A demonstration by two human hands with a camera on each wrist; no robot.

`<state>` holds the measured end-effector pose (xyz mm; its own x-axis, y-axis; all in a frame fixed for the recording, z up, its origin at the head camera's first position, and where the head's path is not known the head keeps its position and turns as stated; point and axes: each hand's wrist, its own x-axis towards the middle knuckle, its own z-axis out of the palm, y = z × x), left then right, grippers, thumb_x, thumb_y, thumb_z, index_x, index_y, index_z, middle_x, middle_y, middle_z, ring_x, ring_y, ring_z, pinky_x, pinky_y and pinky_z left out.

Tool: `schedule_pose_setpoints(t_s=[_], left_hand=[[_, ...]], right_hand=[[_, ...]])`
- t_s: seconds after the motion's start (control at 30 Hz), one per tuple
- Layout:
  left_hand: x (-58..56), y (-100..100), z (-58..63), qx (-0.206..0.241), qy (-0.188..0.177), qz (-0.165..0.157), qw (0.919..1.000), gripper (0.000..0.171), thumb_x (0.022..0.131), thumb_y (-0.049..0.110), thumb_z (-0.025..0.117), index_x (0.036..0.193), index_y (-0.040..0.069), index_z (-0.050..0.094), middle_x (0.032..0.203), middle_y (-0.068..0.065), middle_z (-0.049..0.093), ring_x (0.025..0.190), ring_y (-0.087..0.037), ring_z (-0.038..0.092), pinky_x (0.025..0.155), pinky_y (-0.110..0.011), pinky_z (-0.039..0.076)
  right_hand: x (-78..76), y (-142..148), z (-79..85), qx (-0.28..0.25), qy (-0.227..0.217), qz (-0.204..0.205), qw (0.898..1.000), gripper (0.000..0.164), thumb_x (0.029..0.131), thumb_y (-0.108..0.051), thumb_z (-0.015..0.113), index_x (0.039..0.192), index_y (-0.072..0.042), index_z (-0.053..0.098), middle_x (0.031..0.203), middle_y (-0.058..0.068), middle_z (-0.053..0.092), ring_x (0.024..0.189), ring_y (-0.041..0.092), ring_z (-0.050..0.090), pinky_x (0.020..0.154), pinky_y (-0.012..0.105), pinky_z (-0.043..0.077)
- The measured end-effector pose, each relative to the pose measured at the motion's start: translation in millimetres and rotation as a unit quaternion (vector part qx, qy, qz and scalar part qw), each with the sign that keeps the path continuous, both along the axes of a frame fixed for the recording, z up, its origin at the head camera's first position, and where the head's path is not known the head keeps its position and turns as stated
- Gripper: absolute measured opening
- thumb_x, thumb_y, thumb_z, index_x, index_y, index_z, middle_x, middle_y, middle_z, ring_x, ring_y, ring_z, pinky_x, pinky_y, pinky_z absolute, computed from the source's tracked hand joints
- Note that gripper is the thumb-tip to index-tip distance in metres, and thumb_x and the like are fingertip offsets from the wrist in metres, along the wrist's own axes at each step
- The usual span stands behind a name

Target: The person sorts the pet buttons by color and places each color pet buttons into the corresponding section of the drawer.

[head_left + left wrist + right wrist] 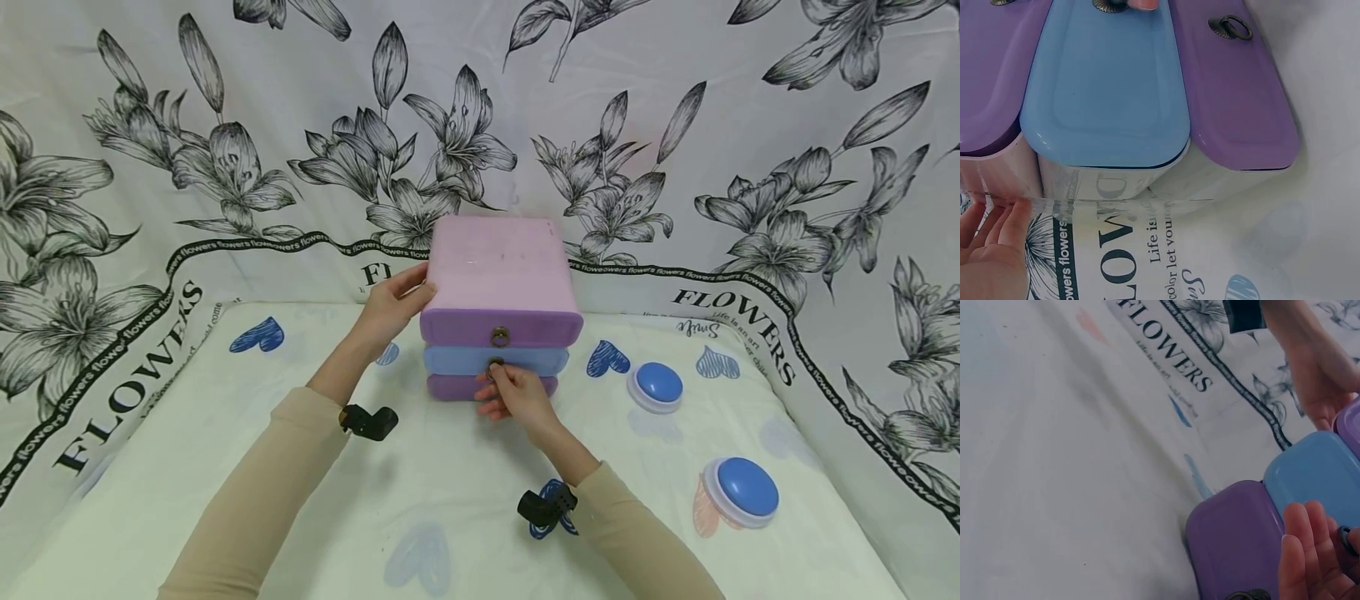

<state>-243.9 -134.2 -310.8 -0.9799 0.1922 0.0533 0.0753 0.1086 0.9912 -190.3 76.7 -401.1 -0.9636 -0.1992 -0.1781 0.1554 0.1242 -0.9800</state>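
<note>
Best to pull level on the small dark metal ring [1342, 536], pinched in the right hand [522, 402], on the glossy blue middle drawer [452, 361]; steady the pink-topped, three-drawer cabinet [498, 267] with the left hand [392, 304] unclenched, touching its left side.

A pale curtain [442, 42] printed with black flowers [461, 125] rises along the far, left and right edges of the white surface [352, 533], a lettered black band [652, 270] near its foot. Blue and pink hearts [257, 335] dot the surface.
</note>
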Motion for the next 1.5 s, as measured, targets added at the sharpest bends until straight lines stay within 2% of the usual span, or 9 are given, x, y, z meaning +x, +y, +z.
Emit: schedule_pose_setpoints(t_s=[0.17, 0.3, 0.6, 0.73, 0.93, 1.03, 1.3, 1.5], left_hand=[[-0.5, -0.2, -1.0, 0.000, 0.002, 0.000, 1.0000, 0.055, 0.093, 0.021, 0.055, 0.142, 0.008, 0.035, 0.146, -0.010, 0.035, 0.131, -0.025, 0.038, 0.105, -0.035, 0.039], [-2.8, -0.7, -3.2, 0.000, 0.003, -0.002, 1.0000, 0.056, 0.093, 0.022, 0.055, 0.143, 0.008, 0.034, 0.146, -0.010, 0.034, 0.132, -0.026, 0.037, 0.105, -0.037, 0.038], [-17.9, -3.3, -23.0, 0.007, 0.005, 0.011, 0.9999, 0.054, 0.091, 0.029, 0.058, 0.140, 0.017, 0.040, 0.145, -0.003, 0.037, 0.130, -0.021, 0.041, 0.105, -0.036, 0.038], [-16.4, -3.0, -21.7, 0.003, 0.004, 0.013, 0.9999, 0.054, 0.090, 0.030, 0.059, 0.140, 0.018, 0.041, 0.145, -0.002, 0.038, 0.130, -0.021, 0.041, 0.105, -0.036, 0.038], [-6.5, -1.6, -7.9, 0.002, -0.002, 0.008, 1.0000, 0.055, 0.091, 0.023, 0.057, 0.142, 0.012, 0.037, 0.146, -0.007, 0.035, 0.131, -0.024, 0.039, 0.106, -0.038, 0.037], [-4.0, -1.0, -4.7, 0.000, -0.005, 0.008, 1.0000, 0.055, 0.092, 0.022, 0.056, 0.142, 0.010, 0.037, 0.146, -0.008, 0.035, 0.131, -0.024, 0.039, 0.106, -0.038, 0.037], [-16.2, -3.8, -20.7, 0.002, 0.003, 0.016, 0.9999, 0.055, 0.090, 0.029, 0.059, 0.140, 0.017, 0.041, 0.145, -0.002, 0.038, 0.130, -0.020, 0.041, 0.106, -0.036, 0.038], [-17.5, -3.9, -23.1, 0.006, 0.003, 0.016, 0.9998, 0.055, 0.090, 0.029, 0.059, 0.140, 0.017, 0.040, 0.145, -0.003, 0.037, 0.130, -0.020, 0.040, 0.105, -0.035, 0.038]], right_hand=[[-8.5, 1.1, -16.4, -0.013, -0.006, -0.003, 1.000, 0.044, 0.098, -0.032, 0.044, 0.109, 0.006, 0.062, 0.079, 0.004, 0.069, 0.058, 0.011, 0.065, 0.056, 0.029, 0.057], [-9.5, 0.0, -19.0, -0.018, -0.001, -0.010, 1.000, 0.045, 0.097, -0.035, 0.045, 0.107, 0.004, 0.063, 0.078, 0.004, 0.068, 0.057, 0.011, 0.065, 0.055, 0.027, 0.057], [-6.9, -1.0, -24.8, 0.002, 0.012, -0.036, 0.999, 0.039, 0.096, -0.036, 0.046, 0.103, -0.003, 0.066, 0.078, 0.005, 0.068, 0.060, 0.014, 0.066, 0.055, 0.029, 0.057], [-4.2, 1.1, -31.7, 0.024, 0.022, -0.042, 0.999, 0.038, 0.096, -0.035, 0.048, 0.105, -0.004, 0.066, 0.082, 0.007, 0.069, 0.063, 0.014, 0.067, 0.057, 0.030, 0.057], [0.7, 8.1, -44.7, 0.044, 0.024, -0.048, 0.998, 0.033, 0.096, -0.031, 0.050, 0.108, -0.004, 0.065, 0.092, 0.014, 0.068, 0.066, 0.015, 0.066, 0.057, 0.030, 0.057], [2.2, 11.4, -52.1, 0.052, 0.015, -0.059, 0.997, 0.030, 0.095, -0.026, 0.050, 0.110, -0.005, 0.064, 0.096, 0.015, 0.068, 0.068, 0.015, 0.065, 0.057, 0.031, 0.057], [3.5, 15.3, -65.1, 0.072, -0.007, -0.103, 0.992, 0.029, 0.093, -0.028, 0.054, 0.108, -0.005, 0.064, 0.092, 0.008, 0.066, 0.068, 0.011, 0.061, 0.056, 0.027, 0.056], [1.6, 13.4, -70.6, 0.056, -0.032, -0.092, 0.994, 0.030, 0.093, -0.025, 0.054, 0.110, -0.001, 0.061, 0.094, 0.009, 0.064, 0.070, 0.010, 0.061, 0.058, 0.027, 0.057]])
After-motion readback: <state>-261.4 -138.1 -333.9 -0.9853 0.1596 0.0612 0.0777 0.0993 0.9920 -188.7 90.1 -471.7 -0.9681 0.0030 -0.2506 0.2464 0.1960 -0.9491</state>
